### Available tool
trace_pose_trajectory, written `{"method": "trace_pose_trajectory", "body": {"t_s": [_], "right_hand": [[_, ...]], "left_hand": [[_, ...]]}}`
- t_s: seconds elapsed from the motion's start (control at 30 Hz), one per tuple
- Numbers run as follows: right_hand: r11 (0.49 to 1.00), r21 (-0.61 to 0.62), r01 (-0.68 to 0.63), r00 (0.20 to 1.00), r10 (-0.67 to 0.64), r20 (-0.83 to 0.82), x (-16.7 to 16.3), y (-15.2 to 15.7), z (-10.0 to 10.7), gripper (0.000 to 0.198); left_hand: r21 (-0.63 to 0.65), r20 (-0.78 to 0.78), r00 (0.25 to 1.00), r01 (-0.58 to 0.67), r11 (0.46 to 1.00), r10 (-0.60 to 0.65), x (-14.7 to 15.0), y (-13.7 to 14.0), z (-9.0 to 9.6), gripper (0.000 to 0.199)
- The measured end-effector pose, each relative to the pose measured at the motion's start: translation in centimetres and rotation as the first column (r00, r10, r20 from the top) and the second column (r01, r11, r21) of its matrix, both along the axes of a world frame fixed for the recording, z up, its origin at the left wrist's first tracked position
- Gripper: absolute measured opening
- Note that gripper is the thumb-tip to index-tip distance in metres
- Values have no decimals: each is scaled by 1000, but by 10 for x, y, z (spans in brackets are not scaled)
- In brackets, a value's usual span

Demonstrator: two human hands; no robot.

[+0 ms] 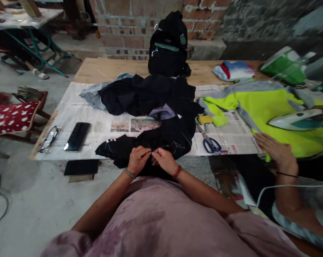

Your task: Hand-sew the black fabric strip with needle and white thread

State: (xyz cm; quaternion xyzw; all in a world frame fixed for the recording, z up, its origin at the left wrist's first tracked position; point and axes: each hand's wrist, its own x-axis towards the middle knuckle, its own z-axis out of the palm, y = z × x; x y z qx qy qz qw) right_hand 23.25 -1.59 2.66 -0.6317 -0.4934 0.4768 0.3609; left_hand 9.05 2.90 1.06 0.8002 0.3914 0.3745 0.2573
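A black garment (174,132) with a small white logo lies bunched at the table's front edge, thin pale threads showing on it. My left hand (138,160) is closed in a pinch on its near edge. Close beside it, fingertips almost meeting, my right hand (165,161) pinches the same dark cloth. Anything small between the fingertips cannot be made out. To the right lie scissors (210,142) with dark blue handles and a yellow sponge (205,119). More dark clothing (140,94) is heaped behind.
A phone (77,137) and glasses (50,137) lie on newspaper at left. A black backpack (168,46) stands at the back. On the right, another person's hand (278,153) rests by a neon-yellow garment (268,107), with an iron (295,120) on it.
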Motion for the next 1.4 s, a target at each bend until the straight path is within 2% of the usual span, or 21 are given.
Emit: {"method": "trace_pose_trajectory", "body": {"t_s": [0.1, 0.2, 0.27, 0.33, 0.37, 0.43, 0.47, 0.53, 0.6, 0.73, 0.93, 1.03, 1.13, 1.2, 1.33, 1.4], "right_hand": [[972, 129, -197, 932, 145, 331, 12, -11, 26, 16], [909, 262, -324, 836, 145, 530, 31, -21, 61, 22], [878, 388, -279, 827, 14, 563, 43, -18, 79, 22], [860, 475, -189, 809, -138, 571, 50, -3, 86, 22], [865, 472, -169, 796, -163, 583, 52, 7, 85, 22], [909, 359, -211, 793, -56, 606, 50, 31, 74, 20], [924, 275, -265, 808, 57, 586, 46, 42, 66, 19], [916, 158, -370, 845, 261, 466, 36, 60, 49, 16], [917, 115, -383, 886, 329, 326, 25, 68, 37, 11], [972, 40, -232, 957, 220, 191, 14, 68, 27, 8], [985, 52, -167, 981, 160, 107, 14, 67, 18, 5], [998, -18, -57, 998, 56, -42, 11, 70, 13, 9], [996, -86, 30, 978, -47, -204, 8, 72, 11, 10], [997, -72, 36, 968, -53, -244, 6, 72, 10, 9], [997, -35, -63, 960, 51, -274, 7, 70, 9, 9], [997, -33, -74, 957, 62, -285, 8, 71, 9, 11]], "left_hand": [[-66, 114, 993, -35, 997, 42, -1, 2, -5, 13], [-134, 214, 973, -53, 990, 81, 0, 5, -10, 13], [-156, 247, 965, -46, 987, 84, 1, 7, -12, 12], [-162, 278, 957, -36, 986, 80, 3, 9, -13, 10], [-163, 292, 953, -31, 986, 78, 3, 9, -14, 10], [-168, 311, 947, -26, 986, 78, 3, 9, -14, 9], [-171, 317, 945, -25, 985, 79, 2, 9, -14, 9], [-184, 325, 942, -18, 983, 78, 0, 9, -14, 9], [-205, 328, 941, -19, 979, 87, -3, 9, -15, 9], [-254, 316, 942, -32, 967, 114, -4, 10, -18, 7], [-348, 292, 942, -57, 936, 166, 0, 14, -21, 7], [-392, 271, 948, -47, 919, 164, -2, 16, -18, 9], [-407, 273, 951, -26, 913, 149, -6, 17, -14, 11], [-397, 278, 951, -18, 918, 139, -8, 17, -14, 11], [-351, 268, 958, 1, 936, 99, -7, 17, -19, 12], [-328, 264, 961, 7, 945, 85, -6, 17, -20, 12]]}}
